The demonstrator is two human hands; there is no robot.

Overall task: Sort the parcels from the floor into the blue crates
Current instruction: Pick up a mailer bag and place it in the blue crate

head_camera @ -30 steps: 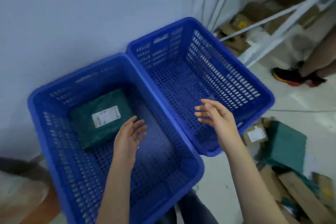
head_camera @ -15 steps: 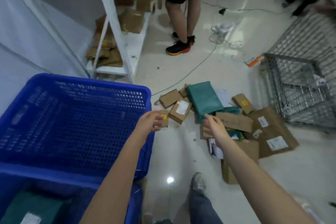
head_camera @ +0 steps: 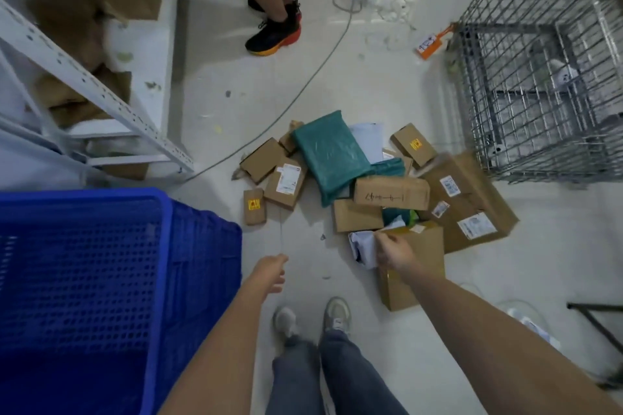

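A wire cage (head_camera: pixel 539 84) stands on the floor. Left of the cage lies an orange tag (head_camera: pixel 433 44), and further left a black-orange shoe (head_camera: pixel 274 34) and a white shelf frame (head_camera: pixel 84 84).

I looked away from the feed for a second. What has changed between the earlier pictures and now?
The view swung from the two crates to the parcel pile on the floor. Both hands left the crates: the right hand came down to the near edge of the pile, at a white bag and a box; its grip is unclear. The left hand hangs by the blue crate, holding nothing. The pile looks undisturbed.
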